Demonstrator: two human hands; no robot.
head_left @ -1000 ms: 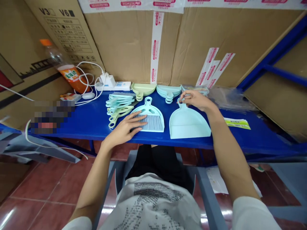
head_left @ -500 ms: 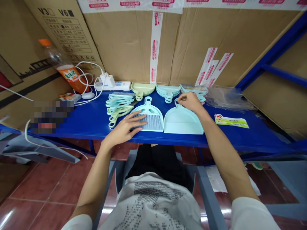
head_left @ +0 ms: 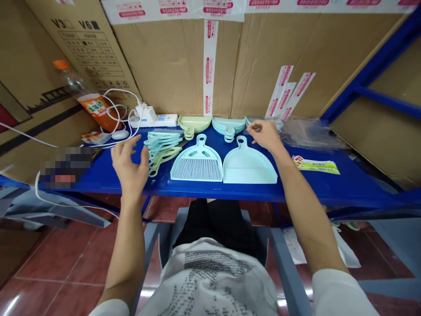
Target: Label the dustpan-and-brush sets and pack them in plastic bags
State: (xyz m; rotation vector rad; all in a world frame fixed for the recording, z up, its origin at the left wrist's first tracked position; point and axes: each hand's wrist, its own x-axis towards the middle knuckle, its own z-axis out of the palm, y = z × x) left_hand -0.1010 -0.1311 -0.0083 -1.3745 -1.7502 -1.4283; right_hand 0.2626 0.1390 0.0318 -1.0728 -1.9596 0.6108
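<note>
White short-sleeved shirt (head_left: 210, 281) with dark speckled print, black bottoms (head_left: 215, 224).

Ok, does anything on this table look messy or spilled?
No spill shows. The white cable loops untidily beside the orange bottle, and the piled brushes fan unevenly, a green one askew in front.

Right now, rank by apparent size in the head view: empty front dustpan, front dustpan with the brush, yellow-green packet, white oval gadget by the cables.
1. Empty front dustpan and front dustpan with the brush: too alike to rank.
2. Yellow-green packet
3. White oval gadget
</note>
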